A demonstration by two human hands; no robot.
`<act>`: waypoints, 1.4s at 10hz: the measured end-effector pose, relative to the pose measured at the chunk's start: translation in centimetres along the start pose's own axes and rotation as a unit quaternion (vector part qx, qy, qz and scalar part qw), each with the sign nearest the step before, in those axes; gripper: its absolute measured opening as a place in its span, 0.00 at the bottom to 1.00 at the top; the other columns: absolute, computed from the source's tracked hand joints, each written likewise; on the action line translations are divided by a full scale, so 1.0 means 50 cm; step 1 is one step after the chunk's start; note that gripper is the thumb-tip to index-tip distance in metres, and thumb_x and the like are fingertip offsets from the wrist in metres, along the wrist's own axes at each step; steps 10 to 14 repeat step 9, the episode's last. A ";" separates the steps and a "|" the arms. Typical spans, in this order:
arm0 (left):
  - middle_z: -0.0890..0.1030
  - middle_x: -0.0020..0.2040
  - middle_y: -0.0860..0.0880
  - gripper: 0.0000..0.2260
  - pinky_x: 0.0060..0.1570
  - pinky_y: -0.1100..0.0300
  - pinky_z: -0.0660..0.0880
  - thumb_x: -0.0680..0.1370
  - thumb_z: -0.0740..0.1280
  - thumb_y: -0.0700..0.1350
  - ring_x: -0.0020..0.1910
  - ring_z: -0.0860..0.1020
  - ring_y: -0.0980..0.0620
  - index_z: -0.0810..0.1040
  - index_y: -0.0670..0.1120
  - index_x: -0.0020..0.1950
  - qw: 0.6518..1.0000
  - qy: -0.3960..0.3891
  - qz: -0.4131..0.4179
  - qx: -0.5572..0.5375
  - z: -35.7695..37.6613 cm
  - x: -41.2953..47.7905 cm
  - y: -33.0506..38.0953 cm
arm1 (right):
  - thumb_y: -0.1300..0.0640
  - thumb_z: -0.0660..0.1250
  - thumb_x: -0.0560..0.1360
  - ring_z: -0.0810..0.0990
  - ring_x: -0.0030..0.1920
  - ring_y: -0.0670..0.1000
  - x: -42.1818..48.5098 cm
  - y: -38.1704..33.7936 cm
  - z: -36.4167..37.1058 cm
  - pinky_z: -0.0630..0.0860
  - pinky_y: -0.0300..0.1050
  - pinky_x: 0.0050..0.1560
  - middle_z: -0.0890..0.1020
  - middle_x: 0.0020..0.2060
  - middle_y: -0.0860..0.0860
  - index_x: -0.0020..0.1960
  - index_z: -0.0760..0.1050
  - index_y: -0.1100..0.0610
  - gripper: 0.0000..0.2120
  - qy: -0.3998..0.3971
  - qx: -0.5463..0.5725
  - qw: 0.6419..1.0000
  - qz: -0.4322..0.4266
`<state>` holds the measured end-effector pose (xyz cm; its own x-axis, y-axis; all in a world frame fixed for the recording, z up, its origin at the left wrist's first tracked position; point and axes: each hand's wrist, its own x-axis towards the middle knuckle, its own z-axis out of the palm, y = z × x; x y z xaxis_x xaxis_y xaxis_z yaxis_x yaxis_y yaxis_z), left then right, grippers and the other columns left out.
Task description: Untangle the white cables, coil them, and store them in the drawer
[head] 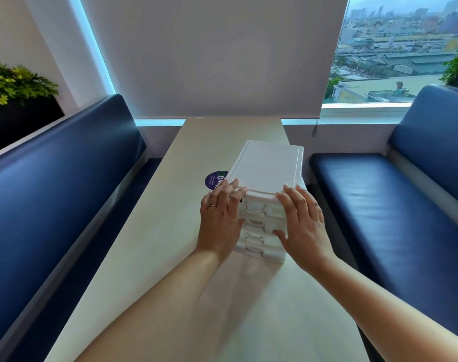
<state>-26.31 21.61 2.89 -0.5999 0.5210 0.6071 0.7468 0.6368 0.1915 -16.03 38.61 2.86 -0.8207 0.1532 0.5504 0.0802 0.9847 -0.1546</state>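
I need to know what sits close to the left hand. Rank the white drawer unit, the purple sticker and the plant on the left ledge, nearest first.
From the left hand:
1. White drawer unit, touching, fingers on its front corner.
2. Purple sticker, on the table just beyond the fingertips.
3. Plant, far left, behind the bench.

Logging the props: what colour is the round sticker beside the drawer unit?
Purple round sticker with pale lettering, head view.

High-rise café or office booth, blue benches, table, city-view window
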 end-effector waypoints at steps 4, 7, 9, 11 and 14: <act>0.68 0.74 0.44 0.36 0.70 0.45 0.63 0.68 0.78 0.42 0.74 0.61 0.45 0.66 0.46 0.72 0.998 -0.058 0.021 -0.003 -0.018 0.000 -0.014 | 0.53 0.76 0.65 0.54 0.75 0.58 -0.002 0.000 -0.001 0.67 0.64 0.67 0.58 0.73 0.54 0.74 0.55 0.56 0.45 -0.033 0.014 0.999 -0.002; 0.40 0.81 0.50 0.36 0.76 0.49 0.39 0.82 0.59 0.57 0.79 0.39 0.52 0.41 0.48 0.80 0.967 -0.239 0.015 0.082 -0.156 0.004 0.010 | 0.45 0.68 0.72 0.39 0.77 0.52 -0.003 -0.026 -0.085 0.49 0.56 0.76 0.42 0.77 0.50 0.78 0.40 0.55 0.47 -0.171 -0.015 0.985 0.007; 0.48 0.81 0.51 0.33 0.77 0.45 0.43 0.82 0.56 0.60 0.80 0.44 0.52 0.46 0.49 0.81 0.956 -0.263 0.022 0.125 -0.268 -0.013 0.028 | 0.39 0.61 0.76 0.37 0.76 0.53 0.023 -0.064 -0.167 0.41 0.53 0.75 0.40 0.77 0.50 0.78 0.37 0.54 0.44 -0.230 -0.058 0.971 -0.010; 0.48 0.81 0.51 0.33 0.77 0.45 0.43 0.82 0.56 0.60 0.80 0.44 0.52 0.46 0.49 0.81 0.956 -0.263 0.022 0.125 -0.268 -0.013 0.028 | 0.39 0.61 0.76 0.37 0.76 0.53 0.023 -0.064 -0.167 0.41 0.53 0.75 0.40 0.77 0.50 0.78 0.37 0.54 0.44 -0.230 -0.058 0.971 -0.010; 0.48 0.81 0.51 0.33 0.77 0.45 0.43 0.82 0.56 0.60 0.80 0.44 0.52 0.46 0.49 0.81 0.956 -0.263 0.022 0.125 -0.268 -0.013 0.028 | 0.39 0.61 0.76 0.37 0.76 0.53 0.023 -0.064 -0.167 0.41 0.53 0.75 0.40 0.77 0.50 0.78 0.37 0.54 0.44 -0.230 -0.058 0.971 -0.010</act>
